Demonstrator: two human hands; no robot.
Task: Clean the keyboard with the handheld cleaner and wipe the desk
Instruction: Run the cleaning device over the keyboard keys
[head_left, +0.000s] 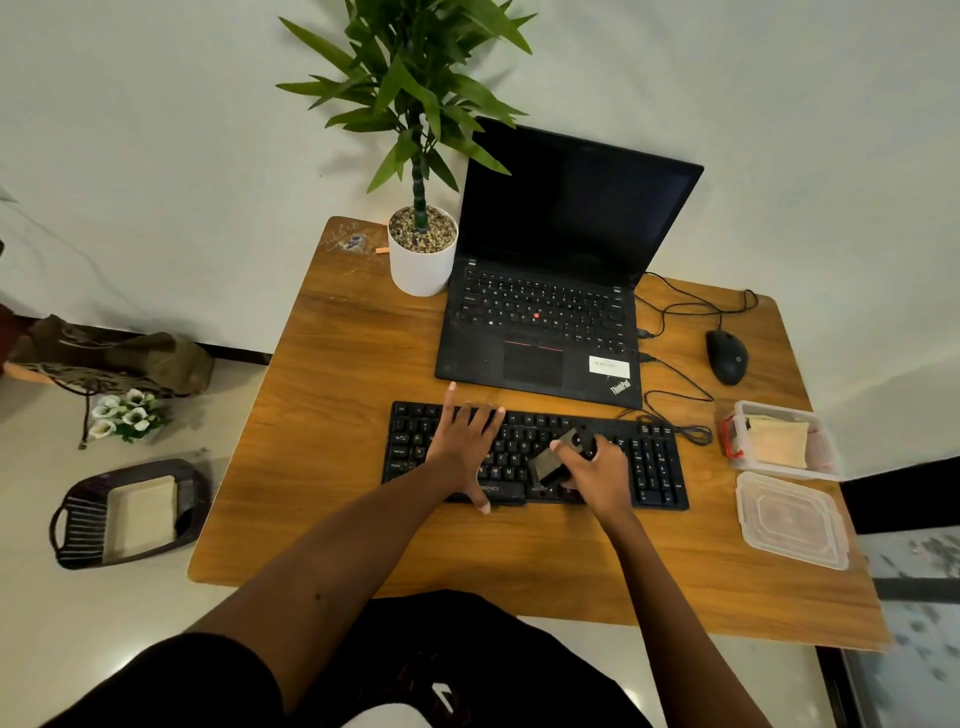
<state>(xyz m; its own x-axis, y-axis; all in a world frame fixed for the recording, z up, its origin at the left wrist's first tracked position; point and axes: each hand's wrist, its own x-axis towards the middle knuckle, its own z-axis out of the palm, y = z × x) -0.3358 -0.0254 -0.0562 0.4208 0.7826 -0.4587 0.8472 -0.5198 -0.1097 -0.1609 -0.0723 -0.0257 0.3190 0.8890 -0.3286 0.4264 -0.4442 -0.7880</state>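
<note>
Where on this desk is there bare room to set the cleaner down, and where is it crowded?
Bare wood: the left strip of the desk, bordered by plant pot, laptop and keyboard; and the front strip between keyboard and near edge, crossed by both forearms. Crowded: the right side, with mouse, cables, plastic container and lid.

**Random stuff sitting around**

Black laptop (545, 332) is open at the far side, screen dark, with a potted plant (422, 260) just left of it. A wired black mouse (726, 356) sits to the right. Nearer on the right there's a clear plastic tub (769, 407), with a clear lid (792, 519) beside it. On the floor to the left: a dark basket (78, 525), white flowers (124, 415) and an olive bag (156, 358).
</note>
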